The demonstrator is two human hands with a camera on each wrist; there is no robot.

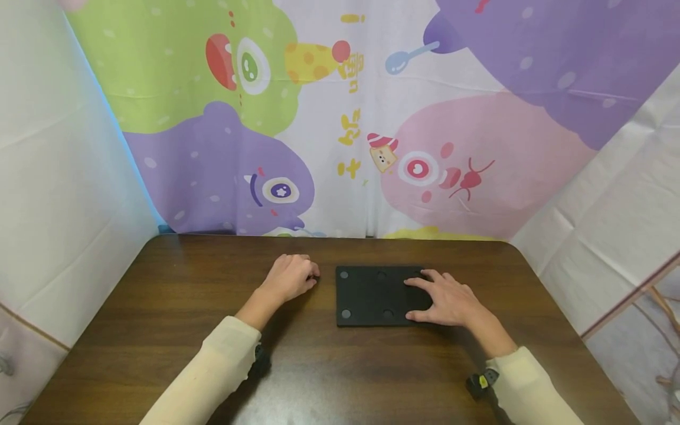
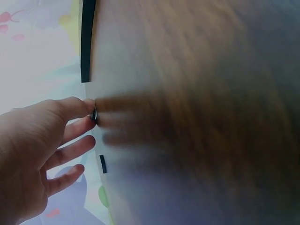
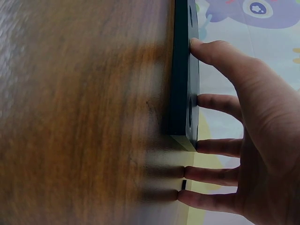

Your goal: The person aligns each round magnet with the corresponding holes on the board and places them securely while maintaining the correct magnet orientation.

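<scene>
From here, the right hand [image 1: 450,301], fingers spread, should lightly steady the black board [image 1: 366,295] while the left hand [image 1: 288,276] pinches a small dark piece [image 2: 94,116]

Board [image 1: 363,295] on table [image 1: 319,378] (curtain [image 1: 329,206] behind), left fingers [image 2: 70,152] leftward, right fingers [image 3: 218,101] at its right end

Both forearms reach forward from the near edge of the head view, the left forearm [image 1: 204,367] slanting inward from one side, the right forearm [image 1: 533,383] from the other. The left hand [image 1: 288,276] pinches with thumb and finger, its other visible fingers slightly bent and fanned apart. The right hand [image 1: 451,300] spreads palm down, fingers nearly straight and separated, thumb held well apart from them.
</scene>
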